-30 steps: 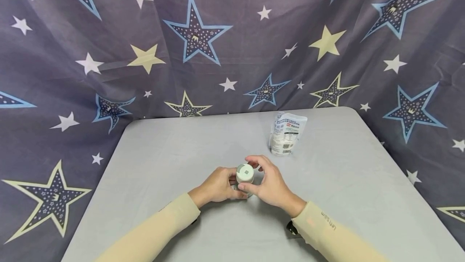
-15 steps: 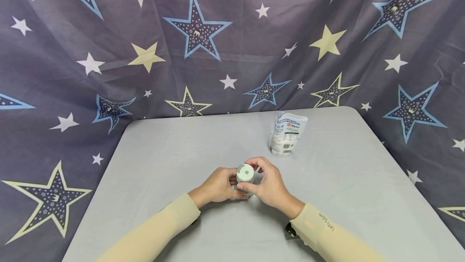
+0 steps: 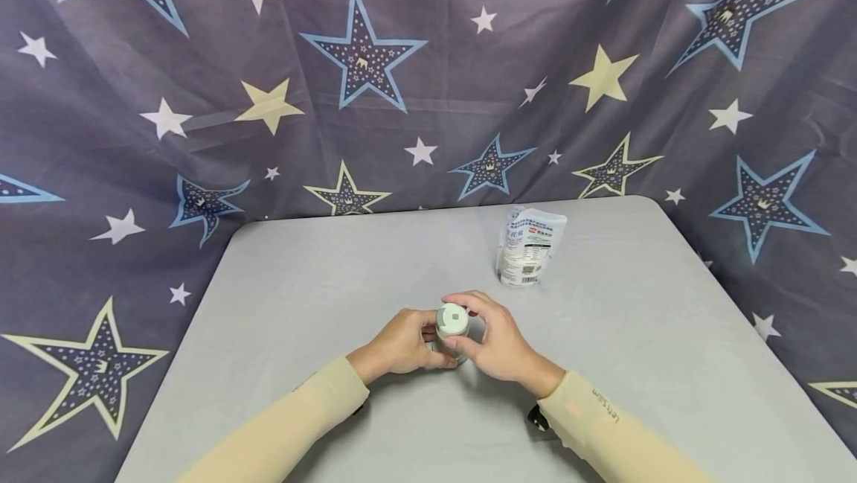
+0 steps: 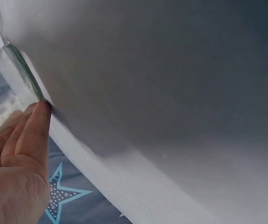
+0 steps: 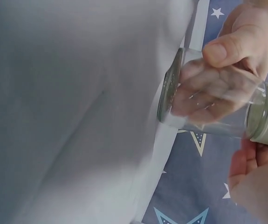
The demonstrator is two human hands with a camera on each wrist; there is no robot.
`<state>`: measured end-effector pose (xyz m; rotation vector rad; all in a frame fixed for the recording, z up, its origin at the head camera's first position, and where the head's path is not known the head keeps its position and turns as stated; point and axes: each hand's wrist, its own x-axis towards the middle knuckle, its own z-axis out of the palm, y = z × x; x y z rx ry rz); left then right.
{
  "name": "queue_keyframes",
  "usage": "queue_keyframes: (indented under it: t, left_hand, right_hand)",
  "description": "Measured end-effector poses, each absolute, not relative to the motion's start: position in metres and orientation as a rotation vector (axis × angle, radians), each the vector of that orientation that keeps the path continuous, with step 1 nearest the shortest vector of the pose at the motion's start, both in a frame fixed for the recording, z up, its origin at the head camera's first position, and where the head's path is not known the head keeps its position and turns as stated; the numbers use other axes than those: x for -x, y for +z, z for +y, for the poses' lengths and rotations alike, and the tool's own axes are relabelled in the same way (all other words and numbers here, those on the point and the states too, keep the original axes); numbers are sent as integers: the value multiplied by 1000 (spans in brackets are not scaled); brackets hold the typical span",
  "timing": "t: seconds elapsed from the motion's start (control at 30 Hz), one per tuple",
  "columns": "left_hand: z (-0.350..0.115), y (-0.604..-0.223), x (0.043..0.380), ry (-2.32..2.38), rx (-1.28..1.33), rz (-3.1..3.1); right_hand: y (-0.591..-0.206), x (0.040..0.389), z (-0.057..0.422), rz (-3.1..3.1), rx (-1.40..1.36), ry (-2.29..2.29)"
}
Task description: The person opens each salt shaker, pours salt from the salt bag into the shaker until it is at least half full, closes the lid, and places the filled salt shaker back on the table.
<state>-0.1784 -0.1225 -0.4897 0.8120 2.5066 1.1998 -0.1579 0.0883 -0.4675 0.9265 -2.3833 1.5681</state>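
A clear glass jar point(image 5: 213, 105) with a pale green cap point(image 3: 452, 317) stands upright on the table in front of me. My left hand point(image 3: 402, 343) grips its glass body from the left, thumb on the near side and fingers seen through the glass in the right wrist view. Around the cap curl the thumb and fingers of my right hand point(image 3: 501, 338). The left wrist view catches only the jar's lower part and my left fingers point(image 4: 33, 130). Some pale stuff shows through the glass there, too blurred to name.
Behind my right hand, a white and blue printed pouch point(image 3: 529, 248) stands on the grey-covered table point(image 3: 321, 267). A dark curtain with stars point(image 3: 428, 81) hangs beyond the table's far edge and along both sides.
My right fingertips have shifted left on the cap's far side, and the thumb right on its near side. The cap's mark looks slightly turned. My left hand and the jar keep their place.
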Motion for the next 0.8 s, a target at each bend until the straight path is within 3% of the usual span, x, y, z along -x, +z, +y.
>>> queue_keyframes:
  t: [0.3, 0.8]
  left_hand:
    - [-122, -490, 178, 1203, -813, 2512]
    - [-122, -488, 178, 1233, -782, 2479]
  right_hand:
    - [-466, 161, 91, -2402, -993, 1565]
    - [-470, 156, 86, -2342, -719, 1555]
